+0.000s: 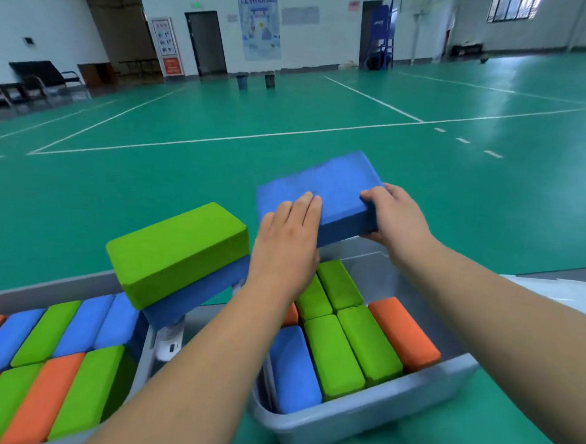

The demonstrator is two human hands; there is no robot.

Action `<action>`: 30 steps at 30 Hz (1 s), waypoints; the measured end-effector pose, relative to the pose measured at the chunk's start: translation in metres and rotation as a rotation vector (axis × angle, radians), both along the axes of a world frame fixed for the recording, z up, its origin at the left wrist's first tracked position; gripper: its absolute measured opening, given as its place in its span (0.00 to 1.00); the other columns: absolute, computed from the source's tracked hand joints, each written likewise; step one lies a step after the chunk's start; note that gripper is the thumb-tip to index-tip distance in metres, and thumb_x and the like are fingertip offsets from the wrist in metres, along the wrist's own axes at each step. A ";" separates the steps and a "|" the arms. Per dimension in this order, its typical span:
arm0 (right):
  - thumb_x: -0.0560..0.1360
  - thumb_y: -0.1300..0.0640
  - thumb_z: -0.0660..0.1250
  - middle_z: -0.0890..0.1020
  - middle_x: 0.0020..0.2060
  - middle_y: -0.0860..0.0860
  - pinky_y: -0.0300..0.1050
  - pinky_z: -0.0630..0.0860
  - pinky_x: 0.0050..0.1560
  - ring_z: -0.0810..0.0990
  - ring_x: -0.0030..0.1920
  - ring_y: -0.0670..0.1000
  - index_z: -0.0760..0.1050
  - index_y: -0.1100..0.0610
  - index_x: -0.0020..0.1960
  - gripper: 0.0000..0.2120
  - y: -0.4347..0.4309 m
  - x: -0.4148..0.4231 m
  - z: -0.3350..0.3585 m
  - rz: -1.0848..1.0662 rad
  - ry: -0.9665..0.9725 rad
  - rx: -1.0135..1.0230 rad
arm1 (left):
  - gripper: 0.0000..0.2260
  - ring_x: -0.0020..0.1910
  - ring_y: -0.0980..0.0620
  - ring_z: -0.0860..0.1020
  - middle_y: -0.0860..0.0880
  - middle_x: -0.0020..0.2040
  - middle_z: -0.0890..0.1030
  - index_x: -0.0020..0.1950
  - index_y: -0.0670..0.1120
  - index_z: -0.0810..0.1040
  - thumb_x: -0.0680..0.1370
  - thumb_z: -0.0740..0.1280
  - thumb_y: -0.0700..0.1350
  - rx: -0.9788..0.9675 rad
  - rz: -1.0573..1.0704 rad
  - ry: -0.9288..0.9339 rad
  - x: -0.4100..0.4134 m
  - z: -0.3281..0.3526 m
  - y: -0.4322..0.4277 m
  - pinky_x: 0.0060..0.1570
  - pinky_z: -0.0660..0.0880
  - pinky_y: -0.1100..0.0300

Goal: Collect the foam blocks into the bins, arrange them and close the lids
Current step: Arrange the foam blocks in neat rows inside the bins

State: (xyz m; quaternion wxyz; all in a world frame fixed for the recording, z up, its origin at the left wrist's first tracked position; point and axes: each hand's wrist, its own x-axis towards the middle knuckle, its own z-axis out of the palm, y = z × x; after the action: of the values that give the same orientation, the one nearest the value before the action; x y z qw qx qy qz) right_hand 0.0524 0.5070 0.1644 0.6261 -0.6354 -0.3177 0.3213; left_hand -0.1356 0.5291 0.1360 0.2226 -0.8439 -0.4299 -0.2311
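1. My left hand (285,245) lies with straight fingers flat on top of the blue block (325,179), not wrapped round it.
2. My right hand (393,216) grips the block's right end, thumb on top and fingers curled beneath.
3. The block hangs tilted above the far rim of the right bin (358,428), at its 12 o'clock.
4. The blocks in that bin stand on edge in rows, and bare floor shows at its 1 o'clock.
5. Judgement: turn the block on edge to match the rows, lower it into that gap and press it flush so that the lid can seat.
6. At 9 o'clock of the held block, a green block (176,249) sits on a second blue block (194,296) at the left bin (40,288) corner, not yet stowed.
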 end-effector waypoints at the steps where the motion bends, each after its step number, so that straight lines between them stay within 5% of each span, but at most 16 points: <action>1: 0.66 0.41 0.70 0.80 0.61 0.49 0.58 0.85 0.51 0.81 0.57 0.50 0.76 0.47 0.68 0.31 -0.002 0.010 -0.001 -0.038 -0.061 -0.016 | 0.36 0.65 0.43 0.72 0.47 0.77 0.68 0.79 0.45 0.65 0.72 0.70 0.49 -0.027 -0.008 0.001 0.007 -0.005 -0.001 0.59 0.71 0.48; 5: 0.67 0.39 0.67 0.78 0.66 0.49 0.51 0.75 0.65 0.78 0.63 0.52 0.73 0.46 0.73 0.35 -0.013 0.045 -0.009 -0.162 -0.303 -0.077 | 0.37 0.66 0.42 0.71 0.46 0.77 0.67 0.81 0.45 0.61 0.73 0.68 0.48 -0.224 -0.032 0.056 0.028 -0.032 -0.005 0.60 0.72 0.47; 9: 0.73 0.43 0.68 0.70 0.68 0.55 0.47 0.70 0.61 0.75 0.59 0.54 0.66 0.50 0.78 0.36 -0.023 0.072 -0.023 -0.222 -0.458 -0.101 | 0.36 0.72 0.41 0.69 0.46 0.76 0.67 0.82 0.46 0.57 0.77 0.67 0.51 -0.511 -0.099 0.225 0.037 -0.057 -0.010 0.69 0.69 0.46; 15: 0.74 0.44 0.70 0.67 0.64 0.52 0.45 0.69 0.57 0.72 0.53 0.50 0.64 0.48 0.78 0.35 -0.033 0.090 -0.038 -0.150 -0.689 -0.093 | 0.35 0.80 0.40 0.58 0.48 0.84 0.56 0.84 0.53 0.57 0.78 0.65 0.51 -0.865 -0.125 0.499 0.045 -0.088 -0.022 0.77 0.61 0.42; 26: 0.74 0.45 0.73 0.71 0.64 0.56 0.48 0.72 0.60 0.77 0.58 0.57 0.68 0.49 0.73 0.31 -0.014 0.080 -0.074 0.033 -0.878 -0.212 | 0.34 0.82 0.40 0.53 0.53 0.85 0.47 0.85 0.57 0.50 0.82 0.63 0.55 -1.007 -0.035 0.626 0.059 -0.096 -0.030 0.77 0.59 0.38; 30: 0.79 0.44 0.67 0.73 0.74 0.57 0.49 0.68 0.70 0.73 0.71 0.58 0.69 0.51 0.77 0.29 -0.001 0.072 -0.104 0.432 -1.064 -0.641 | 0.35 0.81 0.40 0.55 0.52 0.85 0.50 0.84 0.58 0.52 0.81 0.65 0.57 -0.993 -0.075 0.570 0.049 -0.100 -0.024 0.78 0.59 0.40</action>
State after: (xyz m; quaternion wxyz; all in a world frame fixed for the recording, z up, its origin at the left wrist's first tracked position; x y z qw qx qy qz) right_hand 0.1247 0.5056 0.0609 0.0845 -0.7846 -0.5929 0.1607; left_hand -0.0865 0.5052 0.0361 -0.1016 -0.8908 -0.3798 0.2277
